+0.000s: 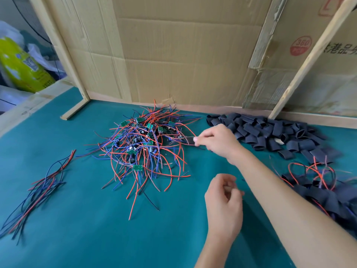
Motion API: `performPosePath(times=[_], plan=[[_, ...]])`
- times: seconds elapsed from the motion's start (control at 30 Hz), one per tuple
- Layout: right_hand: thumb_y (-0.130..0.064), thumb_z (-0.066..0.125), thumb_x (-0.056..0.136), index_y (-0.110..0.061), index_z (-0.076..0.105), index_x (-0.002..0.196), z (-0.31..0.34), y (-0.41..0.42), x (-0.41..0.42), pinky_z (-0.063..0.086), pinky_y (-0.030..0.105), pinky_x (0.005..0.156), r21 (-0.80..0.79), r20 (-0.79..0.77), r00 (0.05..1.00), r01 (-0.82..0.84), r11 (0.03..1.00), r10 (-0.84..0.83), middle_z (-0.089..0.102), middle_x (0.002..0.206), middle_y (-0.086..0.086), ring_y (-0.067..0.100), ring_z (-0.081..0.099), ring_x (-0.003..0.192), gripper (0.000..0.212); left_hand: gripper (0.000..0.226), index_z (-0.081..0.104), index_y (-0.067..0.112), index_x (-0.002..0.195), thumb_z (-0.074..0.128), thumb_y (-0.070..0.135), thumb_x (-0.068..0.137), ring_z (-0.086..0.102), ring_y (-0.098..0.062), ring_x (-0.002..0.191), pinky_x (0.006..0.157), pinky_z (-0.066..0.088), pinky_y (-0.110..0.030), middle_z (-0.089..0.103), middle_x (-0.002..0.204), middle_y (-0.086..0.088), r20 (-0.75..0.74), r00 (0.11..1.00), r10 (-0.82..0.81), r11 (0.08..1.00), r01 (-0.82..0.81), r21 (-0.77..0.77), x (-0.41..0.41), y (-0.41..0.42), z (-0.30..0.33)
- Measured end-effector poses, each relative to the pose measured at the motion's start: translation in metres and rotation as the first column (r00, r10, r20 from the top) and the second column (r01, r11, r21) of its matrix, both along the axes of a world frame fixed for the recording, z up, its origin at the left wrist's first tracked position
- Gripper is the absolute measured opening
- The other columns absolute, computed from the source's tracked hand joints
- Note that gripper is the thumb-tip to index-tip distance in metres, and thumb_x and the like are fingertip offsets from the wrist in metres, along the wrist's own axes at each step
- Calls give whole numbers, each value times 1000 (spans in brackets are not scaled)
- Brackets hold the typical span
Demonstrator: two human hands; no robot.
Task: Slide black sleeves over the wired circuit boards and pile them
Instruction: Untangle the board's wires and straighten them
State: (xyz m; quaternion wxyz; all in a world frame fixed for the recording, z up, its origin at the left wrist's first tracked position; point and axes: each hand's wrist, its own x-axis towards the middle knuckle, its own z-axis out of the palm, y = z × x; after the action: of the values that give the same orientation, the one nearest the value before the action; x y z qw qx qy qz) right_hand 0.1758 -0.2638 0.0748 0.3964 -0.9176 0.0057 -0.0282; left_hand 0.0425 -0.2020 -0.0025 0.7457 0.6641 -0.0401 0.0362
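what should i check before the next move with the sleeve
1. Right hand has a black sleeve pinched at the fingertips: ok.
2. Left hand has a wired board ready: not ok, fingers loosely curled, nothing visible in them.
3. Unsleeved boards pile close to both hands: ok.
4. Spare sleeves pile stocked: ok.
5. Finished pile at the right to drop onto: ok.
6. Sleeve mouth open for the board: cannot tell, blurred.

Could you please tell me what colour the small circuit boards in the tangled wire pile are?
Green circuit boards, clearest in the head view.
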Motion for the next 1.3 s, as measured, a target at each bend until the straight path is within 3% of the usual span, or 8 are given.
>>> performPosePath(times=[0.13, 0.37, 0.53, 0.8, 0.97, 1.17, 1.23, 1.3], plan=[[-30, 78, 89, -22, 82, 71, 13, -26, -39, 32, 26, 55, 218, 25, 999, -44, 975, 40, 48, 47, -8, 9, 40, 50, 20, 28, 61, 22, 109, 54, -1, 95, 71, -18, 83, 68, 57, -23, 66, 102, -1, -42, 996, 84, 994, -87, -69, 2, -2, -1], [-32, 74, 81, -14, 83, 81, 8, -55, -131, 35, 11, 51, 493, 8, 991, -118, 862, 131, 69, 67, -2, 5, 43, 54, 21, 24, 54, 17, 128, 39, 23, 111, 75, -13, 90, 80, 60, -31, 73, 105, 4, -139, 987, 75, 967, -107, -233, 4, -1, 5], [-50, 80, 71, -16, 85, 84, -12, -79, -185, 36, 16, 53, 427, -39, 991, -100, 899, 129, 68, 71, 21, 8, 46, 56, 37, 29, 55, 5, 94, 35, 18, 112, 76, -31, 88, 71, 60, -32, 75, 97, -18, -192, 981, 3, 925, -76, -373, 3, 1, 9], [-62, 76, 71, -20, 81, 82, -16, -93, -201, 35, 22, 60, 175, -295, 950, -46, 983, 97, 55, 59, -5, 7, 47, 58, 44, 31, 51, 3, 112, 29, -6, 92, 72, -28, 72, 63, 55, -29, 73, 85, -13, -146, 982, -121, 931, 61, -360, 0, 4, 5], [-44, 74, 87, -20, 70, 65, -23, -95, -197, 29, 22, 51, -79, -263, 963, 37, 996, -56, 51, 50, -6, 6, 40, 48, 33, 43, 50, 2, 112, 21, -19, 87, 70, -28, 70, 62, 55, -28, 70, 83, -17, -184, 973, -139, 914, 55, -401, 4, 4, 6], [-49, 76, 83, -27, 80, 91, -9, -100, -199, 48, 20, 65, 216, -412, 899, -63, 974, 149, 71, 72, -6, 6, 60, 65, 23, 22, 51, 5, 109, 31, -3, 103, 69, -26, 69, 59, 52, -26, 73, 84, -16, -170, 974, -152, 929, 82, -362, 6, 3, 5], [-28, 78, 88, -33, 82, 94, -8, -111, -192, 54, 23, 77, 301, -286, 958, 64, 951, 26, 78, 85, -6, 15, 70, 75, 9, 16, 49, 6, 108, 33, 3, 107, 70, -25, 71, 61, 53, -25, 74, 87, -17, -177, 969, -174, 919, 95, -384, 7, 4, 5], [-16, 77, 86, -39, 81, 96, -9, -116, -181, 53, 31, 91, 316, -123, 975, 215, 924, -185, 80, 94, -8, 18, 74, 90, 24, 11, 45, 8, 105, 35, 6, 108, 71, -25, 74, 65, 55, -25, 75, 91, -20, -174, 965, -198, 909, 115, -400, 8, 4, 6]])
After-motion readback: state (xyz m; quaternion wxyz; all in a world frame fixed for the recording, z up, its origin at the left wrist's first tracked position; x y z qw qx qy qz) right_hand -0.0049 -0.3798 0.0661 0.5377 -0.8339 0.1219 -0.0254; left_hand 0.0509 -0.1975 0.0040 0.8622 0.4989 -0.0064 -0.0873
